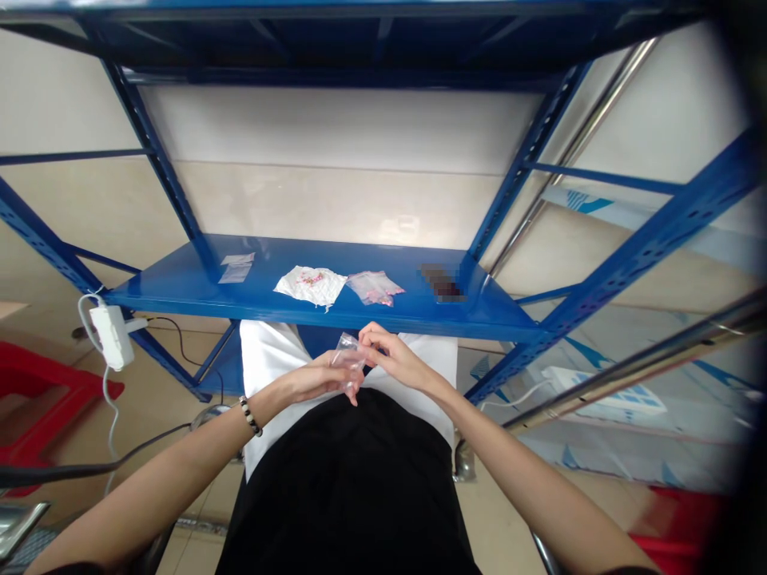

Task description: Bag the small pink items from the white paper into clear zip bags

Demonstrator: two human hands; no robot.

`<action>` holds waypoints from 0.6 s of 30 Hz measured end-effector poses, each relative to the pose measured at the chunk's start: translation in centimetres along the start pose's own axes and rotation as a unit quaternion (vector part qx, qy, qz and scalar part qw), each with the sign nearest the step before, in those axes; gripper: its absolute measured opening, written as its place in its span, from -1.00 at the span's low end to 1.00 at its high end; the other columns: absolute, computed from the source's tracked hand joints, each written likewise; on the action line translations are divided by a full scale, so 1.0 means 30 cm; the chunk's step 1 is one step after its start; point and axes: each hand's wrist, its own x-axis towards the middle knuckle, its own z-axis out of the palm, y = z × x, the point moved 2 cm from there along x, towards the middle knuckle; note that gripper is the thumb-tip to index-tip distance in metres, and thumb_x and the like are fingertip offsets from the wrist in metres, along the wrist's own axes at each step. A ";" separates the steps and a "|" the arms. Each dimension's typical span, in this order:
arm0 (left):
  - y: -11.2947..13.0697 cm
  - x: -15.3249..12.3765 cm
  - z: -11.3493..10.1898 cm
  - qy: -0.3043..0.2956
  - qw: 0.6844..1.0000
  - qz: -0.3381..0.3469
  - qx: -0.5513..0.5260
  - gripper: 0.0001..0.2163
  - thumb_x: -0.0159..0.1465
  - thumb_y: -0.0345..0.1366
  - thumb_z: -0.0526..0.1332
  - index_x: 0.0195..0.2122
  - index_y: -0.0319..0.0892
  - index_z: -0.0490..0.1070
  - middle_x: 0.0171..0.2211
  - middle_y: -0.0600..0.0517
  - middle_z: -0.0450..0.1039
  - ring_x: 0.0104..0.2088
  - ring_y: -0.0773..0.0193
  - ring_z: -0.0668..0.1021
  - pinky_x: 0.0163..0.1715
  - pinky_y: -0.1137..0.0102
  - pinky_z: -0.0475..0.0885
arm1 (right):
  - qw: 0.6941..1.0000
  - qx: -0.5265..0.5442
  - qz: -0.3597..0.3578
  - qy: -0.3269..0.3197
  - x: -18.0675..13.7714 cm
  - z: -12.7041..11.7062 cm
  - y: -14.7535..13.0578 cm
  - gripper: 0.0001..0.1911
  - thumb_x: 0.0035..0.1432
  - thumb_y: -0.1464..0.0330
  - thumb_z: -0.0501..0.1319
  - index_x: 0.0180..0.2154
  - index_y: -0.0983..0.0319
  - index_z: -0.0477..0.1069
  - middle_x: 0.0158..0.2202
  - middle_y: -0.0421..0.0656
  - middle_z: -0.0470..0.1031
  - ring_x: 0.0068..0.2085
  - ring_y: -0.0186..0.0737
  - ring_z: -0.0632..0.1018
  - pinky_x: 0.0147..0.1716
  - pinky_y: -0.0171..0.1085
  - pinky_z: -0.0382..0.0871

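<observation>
Above my lap, my left hand (327, 377) holds a small clear plastic bag (347, 355), its fingers closed around the lower part. My right hand (387, 351) pinches the bag's upper right edge, fingertips together. Whether anything lies inside the bag I cannot tell. Just beyond my hands, on the blue shelf (264, 299), rests a crumpled white sheet (293, 283) with small pink and red pieces (311, 278) on it. Right of the sheet lie clear bags (372, 286) with pinkish contents.
Flat clear bags (237, 268) lie on the shelf's left part; a dark blurred object (442, 283) is at its right. Blue posts frame both sides, and an upper shelf (383, 40) hangs overhead. A white power strip (112, 337) hangs at left above a red stool (36, 407).
</observation>
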 end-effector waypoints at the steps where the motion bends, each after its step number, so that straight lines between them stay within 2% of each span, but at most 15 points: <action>1: -0.003 -0.002 0.001 -0.007 1.000 -0.006 0.016 -0.65 0.13 -0.28 0.37 -0.07 -0.24 0.42 -0.39 -0.01 0.46 -0.40 0.24 0.55 -0.26 0.25 0.49 | 1.000 0.005 0.001 -0.007 -0.005 -0.001 0.000 -0.62 0.35 0.21 0.05 -0.47 0.25 0.33 -0.21 -0.14 0.32 -0.21 -0.27 0.40 -0.19 -0.29 0.31; 4: -0.003 -0.001 0.005 -0.029 0.998 -0.009 0.057 -0.61 0.10 -0.30 0.39 -0.05 -0.26 0.42 -0.32 -0.07 0.50 -0.27 0.17 0.57 -0.15 0.23 0.46 | 1.000 -0.006 0.000 -0.019 -0.003 -0.006 0.008 -0.68 0.33 0.24 0.09 -0.45 0.25 0.34 -0.19 -0.14 0.33 -0.18 -0.26 0.41 -0.16 -0.27 0.32; 6: -0.002 0.010 -0.001 -0.019 0.998 0.010 0.062 -0.60 0.12 -0.30 0.38 -0.02 -0.25 0.40 -0.27 -0.11 0.53 -0.18 0.12 0.57 -0.11 0.22 0.44 | 1.000 -0.022 -0.007 -0.018 0.013 -0.007 0.019 -0.77 0.31 0.28 0.13 -0.39 0.23 0.35 -0.18 -0.14 0.34 -0.17 -0.25 0.41 -0.16 -0.26 0.33; 11: 0.016 0.042 -0.043 0.048 0.992 0.042 0.105 -0.70 0.16 -0.23 0.34 -0.14 -0.28 0.45 -0.30 -0.12 0.55 -0.26 0.17 0.57 -0.19 0.30 0.42 | 0.998 -0.054 -0.030 -0.013 0.044 0.012 0.031 -0.82 0.32 0.34 0.10 -0.34 0.21 0.38 -0.14 -0.12 0.36 -0.12 -0.21 0.43 -0.12 -0.24 0.34; 13: 0.036 0.037 -0.054 0.066 0.988 0.047 0.130 -0.75 0.17 -0.21 0.33 -0.23 -0.29 0.46 -0.36 -0.09 0.54 -0.34 0.24 0.56 -0.26 0.37 0.41 | 0.996 -0.077 -0.034 0.024 0.040 0.017 0.017 -0.86 0.33 0.34 0.08 -0.16 0.17 0.39 -0.05 -0.09 0.34 -0.05 -0.19 0.42 -0.06 -0.21 0.33; 15: 0.057 0.023 -0.065 0.086 0.987 0.059 0.125 -0.76 0.20 -0.18 0.31 -0.29 -0.28 0.44 -0.47 -0.02 0.48 -0.45 0.30 0.51 -0.35 0.40 0.40 | 0.990 -0.106 -0.042 0.077 0.050 0.012 0.002 -0.73 0.33 0.33 0.08 0.05 0.13 0.30 0.04 -0.07 0.31 -0.02 -0.18 0.41 -0.01 -0.19 0.31; 16: 0.066 0.017 -0.072 0.096 0.987 0.066 0.112 -0.75 0.21 -0.15 0.29 -0.29 -0.27 0.42 -0.52 0.02 0.44 -0.49 0.32 0.49 -0.38 0.40 0.40 | 0.986 -0.122 -0.047 0.104 0.069 0.005 -0.003 -0.68 0.34 0.32 0.07 0.11 0.13 0.25 0.04 -0.06 0.31 -0.03 -0.18 0.41 0.00 -0.19 0.31; 18: 0.079 0.009 -0.089 0.114 0.987 0.080 0.081 -0.71 0.22 -0.10 0.27 -0.22 -0.25 0.40 -0.55 0.07 0.37 -0.54 0.33 0.46 -0.43 0.39 0.41 | 0.975 -0.159 -0.055 0.146 0.144 -0.017 0.004 -0.70 0.34 0.33 0.05 0.08 0.15 0.27 -0.03 -0.07 0.37 -0.08 -0.19 0.43 -0.02 -0.20 0.30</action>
